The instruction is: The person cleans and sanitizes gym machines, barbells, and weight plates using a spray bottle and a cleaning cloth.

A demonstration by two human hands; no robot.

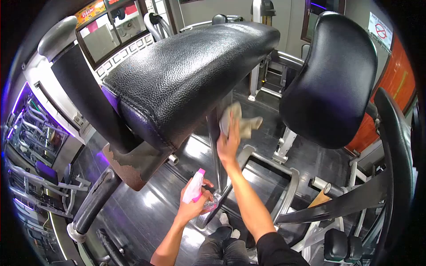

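Observation:
My left hand [195, 201] is wrapped round a spray bottle [193, 188] with a pink nozzle and a clear lower part. Higher up, my right hand [229, 144] presses a beige cloth [231, 117] against the upright metal post [214, 146] under a padded bench. The fingers lie over the cloth, and part of it hangs loose to the right. Above both hands spreads the black padded seat [191, 62] of an exercise machine, its leather-like cover shining under the lights. Where the post meets the pad is partly hidden.
A black backrest pad [335, 80] stands to the right, with another dark pad [395, 137] beyond. A padded roller arm [88, 93] rises at left beside a worn, rusty plate [128, 166]. Metal frame tubes [290, 190] cross the dark floor near my feet.

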